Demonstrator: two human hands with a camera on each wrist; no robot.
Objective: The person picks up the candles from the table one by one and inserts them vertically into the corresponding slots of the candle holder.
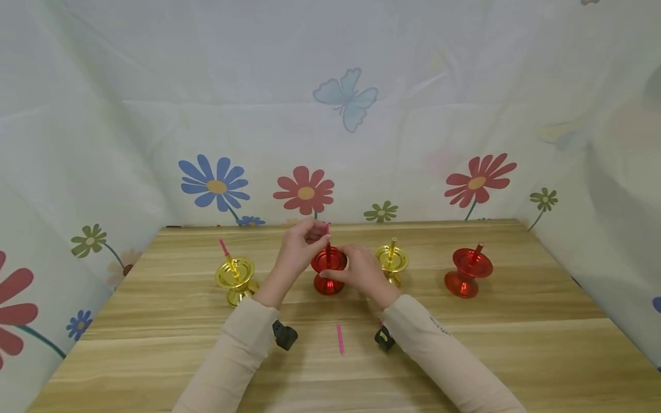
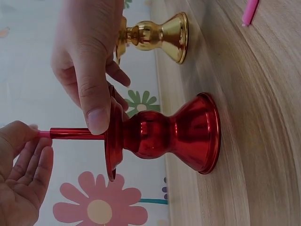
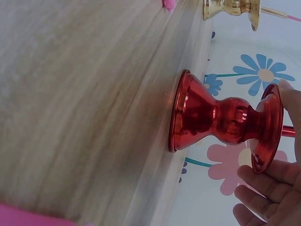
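A red holder [image 1: 328, 285] is standing upright at the centre of the head view. The left hand [image 1: 296, 248] is pinching a pink stick [image 2: 44, 134], whose lower end is meeting the top of the holder's tube; how deep it sits, I cannot tell. The right hand [image 1: 363, 269] is gripping the holder's dish. A loose stick [image 1: 340, 339] is lying on the worktop [image 1: 516, 355], lower centre. Left of centre, a gold holder [image 1: 234, 274] is carrying another stick [image 1: 224, 247]; right of centre, a second gold holder [image 1: 391, 259] is standing partly behind the right hand, and a second red holder [image 1: 467, 272] is standing farther right.
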